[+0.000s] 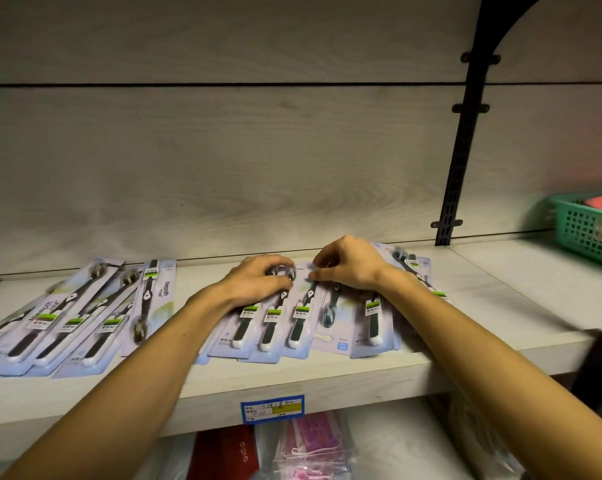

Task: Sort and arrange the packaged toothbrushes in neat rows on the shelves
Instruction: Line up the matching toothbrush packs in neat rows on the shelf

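Left hand: fingers curled over the top ends of the packs beneath it. Right hand: fingertips pinching a pack edge just beside the left. All packs lie on the shelf.

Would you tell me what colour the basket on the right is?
The basket is green, seen in the head view at the right edge.

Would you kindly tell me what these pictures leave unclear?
Head view only:
- Heads of the middle packaged toothbrushes: covered by left hand and right hand.
- Blue price label: writing too small.
- Green plastic basket: cut off by right edge, blurred.
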{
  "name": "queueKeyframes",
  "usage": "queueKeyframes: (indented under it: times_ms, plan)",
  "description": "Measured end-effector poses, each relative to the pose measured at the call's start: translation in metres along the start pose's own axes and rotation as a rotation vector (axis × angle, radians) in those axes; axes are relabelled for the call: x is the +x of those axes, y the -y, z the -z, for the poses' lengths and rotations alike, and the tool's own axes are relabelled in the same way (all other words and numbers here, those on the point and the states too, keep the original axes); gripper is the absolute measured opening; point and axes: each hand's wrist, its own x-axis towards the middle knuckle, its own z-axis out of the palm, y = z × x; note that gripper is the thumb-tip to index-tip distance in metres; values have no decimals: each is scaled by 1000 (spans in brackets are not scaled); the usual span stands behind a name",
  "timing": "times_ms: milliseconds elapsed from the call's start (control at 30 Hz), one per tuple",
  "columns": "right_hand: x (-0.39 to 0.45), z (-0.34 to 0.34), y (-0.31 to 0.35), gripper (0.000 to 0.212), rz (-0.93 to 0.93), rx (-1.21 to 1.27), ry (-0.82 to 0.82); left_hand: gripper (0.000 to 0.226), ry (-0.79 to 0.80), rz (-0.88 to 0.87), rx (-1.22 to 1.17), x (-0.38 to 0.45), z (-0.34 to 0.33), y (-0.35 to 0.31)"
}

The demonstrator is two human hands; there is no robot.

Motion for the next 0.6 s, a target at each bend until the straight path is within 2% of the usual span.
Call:
queueKeyframes:
  times_ms: [67,200,333,400,500,533,600]
  plan:
    - [-2,1,1,35,4,33,17,58,-19,-1,12,-1,-5,-4]
    - [-3,3,3,26,34,154,98,61,-59,55,7,-2,-15,-9]
    - [-3,7,1,37,20,297,165,53,-116,108,56,-1,-18,-12]
    - [-1,14,0,37,47,292,80,46,-140,126,80,0,-19,-14]
    - [-3,30,-1,28,63,237,-119,49,-158,99,218,-2,-22,-18]
    - [-7,34,0,25,70,266,-123,53,-156,78,247,-3,-24,-20]
    - [-19,36,3,20,103,260,-9,63,-148,50,286,-4,-25,-22]
